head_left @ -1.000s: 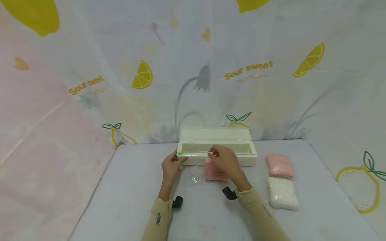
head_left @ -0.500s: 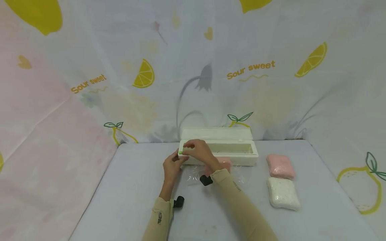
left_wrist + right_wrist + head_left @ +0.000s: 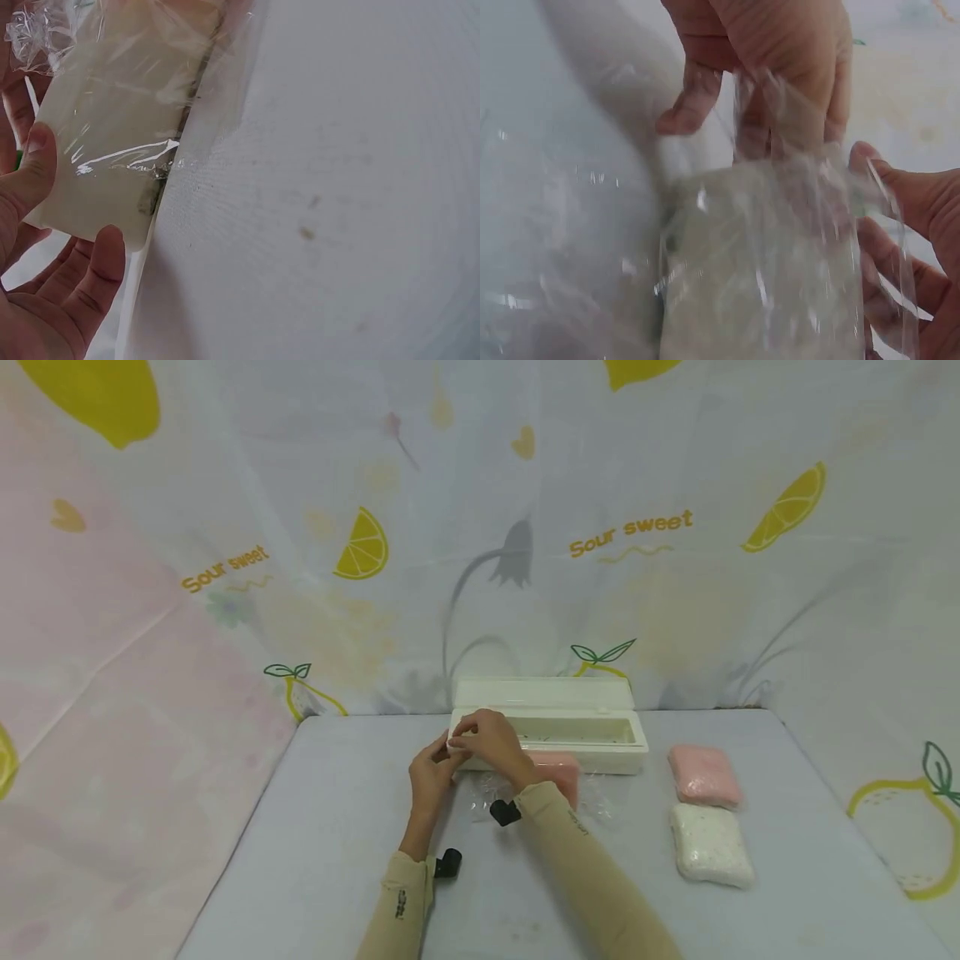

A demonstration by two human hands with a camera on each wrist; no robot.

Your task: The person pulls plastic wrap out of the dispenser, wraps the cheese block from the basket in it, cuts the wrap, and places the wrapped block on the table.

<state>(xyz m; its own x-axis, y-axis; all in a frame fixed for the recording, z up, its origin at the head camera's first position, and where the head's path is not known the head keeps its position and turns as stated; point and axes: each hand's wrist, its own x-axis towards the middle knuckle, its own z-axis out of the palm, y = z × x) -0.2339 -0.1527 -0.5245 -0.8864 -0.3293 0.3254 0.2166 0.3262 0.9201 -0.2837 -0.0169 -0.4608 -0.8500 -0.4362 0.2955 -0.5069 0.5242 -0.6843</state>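
Observation:
My left hand [image 3: 431,775] grips the left end of a white cling film dispenser [image 3: 600,763]; its thumb lies against the box in the left wrist view. Just beside it, my right hand [image 3: 491,742] reaches over the same end, fingers bent. Clear cling film [image 3: 765,270] drapes over the box front and crosses the right fingers in the right wrist view. Whether those fingers pinch anything is unclear. A bit of green [image 3: 19,157] shows behind the left thumb. The dispenser's lid [image 3: 547,693] stands raised at the back.
A pink wrapped block [image 3: 558,768] sits under loose film in front of the dispenser. Another pink wrapped block [image 3: 705,775] and a white one [image 3: 711,845] lie on the right of the table [image 3: 315,860]. A lemon-printed cloth [image 3: 420,610] hangs behind.
My right hand has moved left along the dispenser to its left end, covering the green piece in the head view. The left hand has kept its place on the box.

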